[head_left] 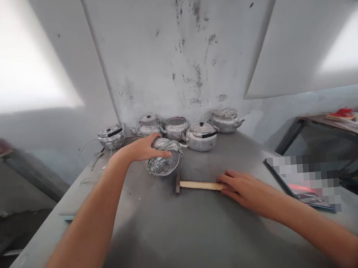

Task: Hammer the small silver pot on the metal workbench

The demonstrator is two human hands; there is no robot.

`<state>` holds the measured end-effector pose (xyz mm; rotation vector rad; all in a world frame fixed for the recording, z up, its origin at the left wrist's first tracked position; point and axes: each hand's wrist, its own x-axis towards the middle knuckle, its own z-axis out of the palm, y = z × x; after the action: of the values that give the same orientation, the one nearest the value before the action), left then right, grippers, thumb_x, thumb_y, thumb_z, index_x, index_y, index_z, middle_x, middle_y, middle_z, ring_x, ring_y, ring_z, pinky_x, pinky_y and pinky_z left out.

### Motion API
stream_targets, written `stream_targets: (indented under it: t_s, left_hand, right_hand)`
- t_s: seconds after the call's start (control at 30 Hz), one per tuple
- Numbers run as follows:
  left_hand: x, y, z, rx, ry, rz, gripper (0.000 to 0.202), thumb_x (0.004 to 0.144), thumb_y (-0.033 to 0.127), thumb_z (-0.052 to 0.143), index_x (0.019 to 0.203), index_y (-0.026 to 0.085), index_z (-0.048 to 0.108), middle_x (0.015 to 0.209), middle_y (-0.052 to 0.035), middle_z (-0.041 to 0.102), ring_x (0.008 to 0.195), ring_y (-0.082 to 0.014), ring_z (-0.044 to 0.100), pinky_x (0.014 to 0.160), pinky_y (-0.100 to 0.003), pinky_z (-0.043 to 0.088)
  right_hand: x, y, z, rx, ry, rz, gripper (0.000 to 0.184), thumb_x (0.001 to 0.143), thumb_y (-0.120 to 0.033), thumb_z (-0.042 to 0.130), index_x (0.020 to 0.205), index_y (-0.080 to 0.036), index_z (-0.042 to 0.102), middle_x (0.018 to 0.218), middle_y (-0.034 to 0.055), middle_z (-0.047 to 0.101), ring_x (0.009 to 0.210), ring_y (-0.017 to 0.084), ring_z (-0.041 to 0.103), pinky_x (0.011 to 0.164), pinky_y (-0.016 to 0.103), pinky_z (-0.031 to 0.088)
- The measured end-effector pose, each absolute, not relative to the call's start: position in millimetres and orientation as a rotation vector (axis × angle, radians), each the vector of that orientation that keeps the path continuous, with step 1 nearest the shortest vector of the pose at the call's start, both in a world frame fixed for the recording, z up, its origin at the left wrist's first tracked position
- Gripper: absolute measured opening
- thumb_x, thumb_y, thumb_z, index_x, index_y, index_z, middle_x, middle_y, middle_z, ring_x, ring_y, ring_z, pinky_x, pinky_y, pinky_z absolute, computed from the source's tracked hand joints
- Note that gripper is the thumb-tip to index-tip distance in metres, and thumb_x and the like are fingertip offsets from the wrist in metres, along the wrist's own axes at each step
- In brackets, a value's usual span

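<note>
Grey bench (186, 232) against stained wall (172, 48); five kettles (200, 136) at frame centre; left hand (143, 148) grips tipped kettle (164, 162), right hand (243, 188) closing on hammer (198, 185)

Two bare forearms enter the frame, one from seven o'clock and one from four o'clock. Neither carries a sleeve, a glove, a watch or a band. The left hand (143, 148) and the right hand (244, 189) wear no rings that show. Fingernails look short and unpainted, though blur hides finer detail.
</note>
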<state>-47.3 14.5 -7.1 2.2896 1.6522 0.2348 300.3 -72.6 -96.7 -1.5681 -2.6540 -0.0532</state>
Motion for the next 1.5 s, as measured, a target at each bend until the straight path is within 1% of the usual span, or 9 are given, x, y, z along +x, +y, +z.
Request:
stream_targets:
  t_s: [0.17,0.33,0.47,0.67,0.83,0.93,1.1,1.27,1.5]
  left_hand:
    - [-48,16,-9,2.304,1.64,0.373,0.105,0.069,0.088,0.06,0.154,0.029,0.043,0.151,-0.0101,0.054,0.13,-0.0382,0.055,0.1,-0.039,0.046]
    - [-52,15,-9,2.397,1.599,0.486,0.106,0.067,0.088,0.062,0.15,0.024,0.048,0.147,-0.0118,0.057,0.131,-0.0387,0.054,0.1,-0.039,0.046]
    - [-54,18,-13,2.405,1.628,0.514,0.113,0.063,0.09,0.062,0.152,0.022,0.045,0.15,-0.0132,0.054,0.131,-0.0399,0.053,0.101,-0.041,0.046]
    - [-45,15,-13,2.411,1.672,0.474,0.107,0.065,0.09,0.059,0.148,0.023,0.049,0.145,-0.0126,0.059,0.129,-0.0404,0.055,0.1,-0.045,0.046]
    - [-36,15,-16,2.43,1.707,0.463,0.111,0.063,0.092,0.057,0.149,0.022,0.049,0.146,-0.0159,0.056,0.131,-0.0439,0.051,0.103,-0.052,0.043]
    - [-33,18,-20,2.438,1.699,0.511,0.112,0.063,0.093,0.057,0.149,0.021,0.049,0.146,-0.0174,0.055,0.13,-0.0414,0.052,0.103,-0.049,0.044]
    - [-30,18,-25,2.454,1.68,0.628,0.107,0.067,0.087,0.06,0.146,0.016,0.052,0.147,-0.0196,0.05,0.135,-0.0391,0.047,0.107,-0.043,0.043]
    - [-23,17,-25,2.46,1.677,0.681,0.102,0.065,0.082,0.067,0.143,0.016,0.055,0.139,-0.0178,0.055,0.125,-0.037,0.055,0.103,-0.042,0.045]
    - [-8,6,-19,2.556,1.665,0.518,0.094,0.074,0.082,0.058,0.143,0.018,0.055,0.144,-0.0166,0.055,0.132,-0.0394,0.049,0.106,-0.05,0.042]
  right_hand:
    - [308,-79,-115,-1.51,-2.613,-0.28,0.036,0.105,-0.038,0.033,0.112,-0.023,0.064,0.098,0.0098,0.067,0.08,0.023,0.069,0.071,0.036,0.051]
    - [309,-88,-109,-1.516,-2.548,0.22,0.039,0.106,-0.045,0.029,0.124,-0.026,0.057,0.11,0.0088,0.073,0.096,0.023,0.072,0.083,0.037,0.055]
    - [292,-90,-94,-1.414,-2.569,0.307,0.036,0.104,-0.047,0.037,0.126,-0.028,0.056,0.124,0.0088,0.069,0.112,0.024,0.067,0.095,0.038,0.053]
    - [260,-78,-85,-1.38,-2.625,0.334,0.032,0.106,-0.042,0.03,0.109,-0.024,0.056,0.098,0.0067,0.068,0.086,0.021,0.068,0.079,0.036,0.052]
    - [236,-62,-81,-1.372,-2.642,0.295,0.027,0.105,-0.039,0.03,0.101,-0.023,0.052,0.095,0.0072,0.067,0.082,0.021,0.066,0.075,0.037,0.048]
    - [218,-55,-75,-1.388,-2.601,0.352,0.023,0.103,-0.036,0.032,0.099,-0.024,0.051,0.09,0.0068,0.067,0.079,0.022,0.067,0.069,0.035,0.048]
    - [196,-55,-70,-1.584,-2.426,0.737,0.019,0.102,-0.037,0.033,0.094,-0.025,0.045,0.073,-0.0008,0.061,0.048,0.014,0.059,0.049,0.027,0.045]
    - [193,-60,-80,-1.685,-2.298,0.901,0.021,0.102,-0.04,0.031,0.097,-0.025,0.044,0.06,-0.0053,0.053,0.041,0.014,0.058,0.041,0.026,0.044]
    - [197,-63,-96,-1.596,-2.167,1.026,0.024,0.101,-0.045,0.033,0.092,-0.024,0.043,0.068,-0.0051,0.051,0.045,0.011,0.055,0.036,0.024,0.046]
